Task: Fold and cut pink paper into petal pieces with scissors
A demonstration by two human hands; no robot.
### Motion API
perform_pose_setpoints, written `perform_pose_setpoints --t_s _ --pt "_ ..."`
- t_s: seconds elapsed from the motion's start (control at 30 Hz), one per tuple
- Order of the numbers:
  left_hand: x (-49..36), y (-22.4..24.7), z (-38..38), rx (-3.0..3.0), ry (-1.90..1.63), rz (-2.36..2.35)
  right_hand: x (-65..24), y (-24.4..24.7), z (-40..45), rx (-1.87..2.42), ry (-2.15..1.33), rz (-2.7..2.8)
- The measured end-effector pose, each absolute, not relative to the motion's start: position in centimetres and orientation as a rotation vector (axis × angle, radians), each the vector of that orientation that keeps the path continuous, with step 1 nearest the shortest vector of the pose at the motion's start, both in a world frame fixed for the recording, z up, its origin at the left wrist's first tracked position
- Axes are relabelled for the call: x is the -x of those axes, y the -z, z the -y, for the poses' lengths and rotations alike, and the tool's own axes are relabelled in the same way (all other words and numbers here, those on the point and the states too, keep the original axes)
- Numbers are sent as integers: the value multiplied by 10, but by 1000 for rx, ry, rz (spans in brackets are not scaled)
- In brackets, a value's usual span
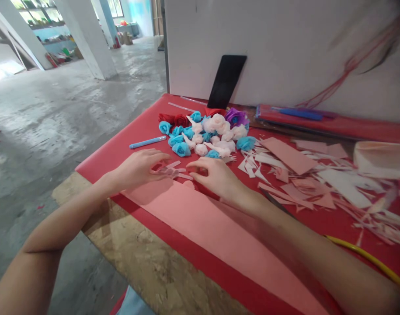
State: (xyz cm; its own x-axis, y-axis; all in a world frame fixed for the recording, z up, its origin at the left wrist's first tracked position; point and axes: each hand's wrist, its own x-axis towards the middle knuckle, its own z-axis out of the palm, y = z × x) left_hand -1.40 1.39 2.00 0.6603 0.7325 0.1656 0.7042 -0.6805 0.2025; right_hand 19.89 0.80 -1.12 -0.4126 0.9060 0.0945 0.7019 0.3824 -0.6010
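My left hand point(142, 166) reaches in from the left, its curved fingers apart, with the thumb at a small pile of pale pink paper strips point(178, 170). Whether the thumb presses on a strip is hard to make out. On the other side of these strips is my right hand point(216, 177), its thumb and index finger curved and apart with nothing seen between them. A long salmon-pink paper sheet point(200, 223) lies beneath and in front of both hands. Just beyond them sits a cluster of paper roses point(216, 122) in blue, pale pink, red and purple.
Paper scraps point(344, 183) cover the right side of the red-covered table point(121, 148). A light blue pen point(147, 142) lies at left. A black phone point(227, 81) leans against the white panel point(285, 52). A yellow curved handle point(360, 251) lies near my right forearm.
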Motion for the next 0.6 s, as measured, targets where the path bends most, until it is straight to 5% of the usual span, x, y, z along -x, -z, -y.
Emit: perform_pose_setpoints --t_s 0.3,0.6 --pt "42 -46 -22 -2518 222 -1383 -175 4 -27 1241 -627 2442" --pt "42 -37 -24 -2469 170 -1386 -156 10 -34 1190 -706 2454"
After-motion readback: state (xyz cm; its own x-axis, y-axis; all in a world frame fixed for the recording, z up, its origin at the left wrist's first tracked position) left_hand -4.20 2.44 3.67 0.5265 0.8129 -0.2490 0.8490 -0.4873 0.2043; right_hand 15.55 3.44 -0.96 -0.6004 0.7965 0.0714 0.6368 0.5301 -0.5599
